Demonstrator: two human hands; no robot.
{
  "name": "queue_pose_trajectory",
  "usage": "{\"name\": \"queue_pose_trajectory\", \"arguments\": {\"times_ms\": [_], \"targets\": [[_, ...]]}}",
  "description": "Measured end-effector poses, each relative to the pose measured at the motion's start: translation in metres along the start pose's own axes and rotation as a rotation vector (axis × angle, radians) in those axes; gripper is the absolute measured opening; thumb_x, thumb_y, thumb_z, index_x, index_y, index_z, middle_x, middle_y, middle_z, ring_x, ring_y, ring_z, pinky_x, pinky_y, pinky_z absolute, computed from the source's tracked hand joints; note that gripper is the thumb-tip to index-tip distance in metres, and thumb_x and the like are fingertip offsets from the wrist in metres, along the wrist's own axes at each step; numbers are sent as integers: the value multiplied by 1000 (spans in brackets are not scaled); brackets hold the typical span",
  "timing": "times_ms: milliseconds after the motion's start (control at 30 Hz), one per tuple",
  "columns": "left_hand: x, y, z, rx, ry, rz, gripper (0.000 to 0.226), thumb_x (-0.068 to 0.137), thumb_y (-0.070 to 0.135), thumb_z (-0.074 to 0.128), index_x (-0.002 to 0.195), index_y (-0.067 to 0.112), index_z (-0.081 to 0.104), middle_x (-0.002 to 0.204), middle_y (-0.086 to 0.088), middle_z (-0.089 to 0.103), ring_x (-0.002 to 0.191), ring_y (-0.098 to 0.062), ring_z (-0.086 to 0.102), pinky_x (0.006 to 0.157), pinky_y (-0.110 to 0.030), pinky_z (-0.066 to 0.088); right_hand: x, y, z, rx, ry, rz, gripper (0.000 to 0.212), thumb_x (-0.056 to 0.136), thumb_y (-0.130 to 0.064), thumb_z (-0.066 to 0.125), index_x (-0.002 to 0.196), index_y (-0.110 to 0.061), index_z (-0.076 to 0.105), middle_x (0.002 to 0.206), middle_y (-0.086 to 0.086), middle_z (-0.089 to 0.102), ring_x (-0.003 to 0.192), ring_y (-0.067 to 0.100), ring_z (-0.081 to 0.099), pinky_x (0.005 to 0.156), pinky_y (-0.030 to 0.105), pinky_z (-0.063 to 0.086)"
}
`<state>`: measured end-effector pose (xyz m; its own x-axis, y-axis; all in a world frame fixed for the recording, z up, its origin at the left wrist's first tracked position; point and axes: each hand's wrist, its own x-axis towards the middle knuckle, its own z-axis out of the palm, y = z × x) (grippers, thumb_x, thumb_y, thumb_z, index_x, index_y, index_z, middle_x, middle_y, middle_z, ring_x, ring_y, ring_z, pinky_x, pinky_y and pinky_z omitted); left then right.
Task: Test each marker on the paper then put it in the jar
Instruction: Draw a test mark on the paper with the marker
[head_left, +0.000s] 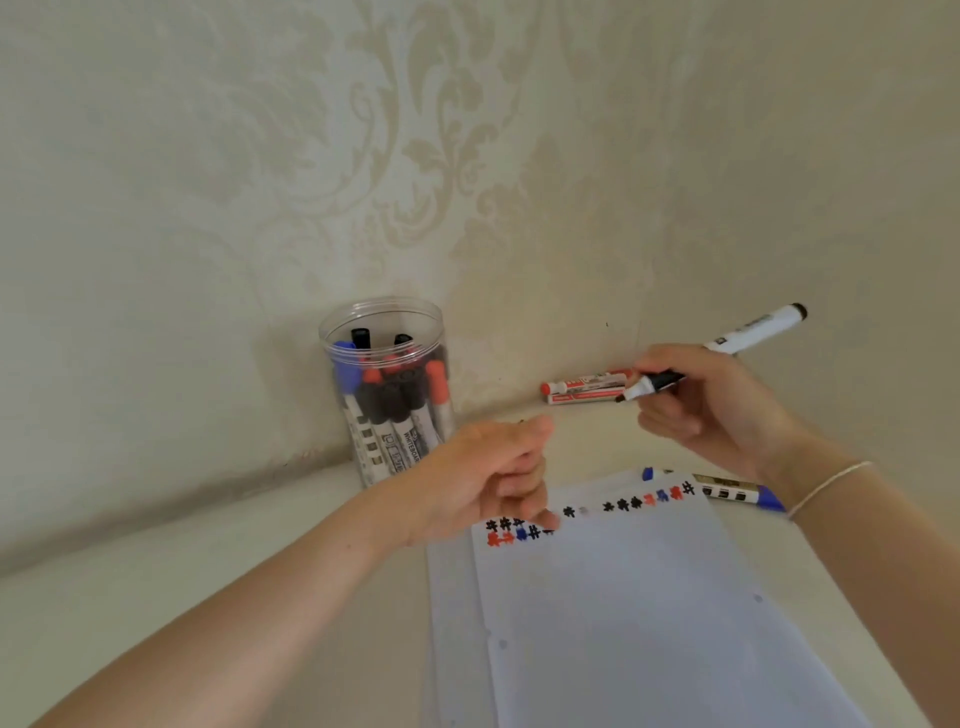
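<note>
- The right hand (696, 405) grips a black marker (727, 348) around its barrel, fingers curled round it, the bare chisel tip pointing left and down and the white body sticking up to the right, clear of the paper (623, 597).
- The left hand (488, 478) hovers over the top edge of the sheet with its fingers curled in; it looks to pinch something small (likely the cap), but blur hides it and I cannot tell for sure.
- The marker looks light, stiff and smooth-sided; I'd judge the barrel near the tip the best hold for writing, and mid-barrel for dropping it in the jar.
- The paper lies flat on the table (156, 597) under both hands, a row of black, red and blue test marks along its far edge.
- The clear jar (387, 389) stands upright by the wall, to the left beyond the left hand, already crowded with markers.
- A blue marker (727, 491) lies just beyond the sheet's far right corner, partly under the right wrist.
- Two red markers (587, 389) lie against the wall behind the right hand.
</note>
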<state>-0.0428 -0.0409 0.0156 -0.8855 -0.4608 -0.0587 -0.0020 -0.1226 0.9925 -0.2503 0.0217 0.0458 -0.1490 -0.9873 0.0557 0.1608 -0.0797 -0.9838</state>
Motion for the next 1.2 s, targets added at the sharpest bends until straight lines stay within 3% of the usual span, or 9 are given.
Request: {"name": "queue_pose_trajectory", "arguments": {"times_ms": [100,233,300,367,533,733,867,1067,1200], "targets": [[0,-20,-9,439,192,52,39,83,50,59,68,16,49,62,5,51,60,-9,55,61,-25,48,2,20,-4,-86,158,23,7,84,-6,58,81,0,54,47,3,35,36,12,26,39,23,22],[7,-41,-13,799,297,69,36,81,39,72,106,24,51,100,16,55,87,12,51,78,-10,40,3,58,19,-154,280,141,26,82,-4,64,62,-10,48,54,4,46,43,12,32,42,23,24],[8,-50,-16,819,244,37,53,75,35,79,116,25,47,113,17,52,106,11,46,92,-13,38,2,73,27,-137,331,156,29,79,-2,66,62,-12,44,59,8,47,44,16,34,44,26,26],[8,-56,-17,836,223,2,63,69,35,83,118,26,45,115,21,50,111,8,46,97,-19,40,-1,82,30,-127,397,131,32,78,0,65,61,-12,40,61,11,46,44,18,35,42,25,28],[7,-63,-18,837,266,21,64,64,35,87,114,26,47,112,24,52,105,9,50,92,-17,43,-4,92,35,-258,505,69,34,75,4,60,56,-12,36,49,9,47,33,15,40,35,20,32],[5,-65,-17,915,265,58,53,65,42,83,94,42,39,115,20,55,103,0,55,88,-29,49,-5,100,41,-487,527,75,14,74,-4,61,66,-5,50,51,11,49,30,10,42,36,15,34],[4,-67,-17,967,251,78,50,62,55,72,102,46,42,115,17,56,107,-3,55,89,-35,49,-5,101,42,-474,525,74,17,75,-4,62,65,-6,49,52,12,51,33,12,46,37,19,39],[4,-65,-16,990,255,87,55,63,51,71,111,35,48,106,18,53,100,-3,54,85,-33,49,-1,106,39,-543,560,47,14,74,-3,57,66,-6,46,56,11,46,46,21,44,43,22,36],[3,-63,-15,994,243,79,54,69,41,78,113,32,49,102,21,49,99,-3,52,85,-32,48,-3,103,39,-480,521,65,15,73,0,59,64,-4,48,54,14,50,38,19,45,38,21,38]]}}
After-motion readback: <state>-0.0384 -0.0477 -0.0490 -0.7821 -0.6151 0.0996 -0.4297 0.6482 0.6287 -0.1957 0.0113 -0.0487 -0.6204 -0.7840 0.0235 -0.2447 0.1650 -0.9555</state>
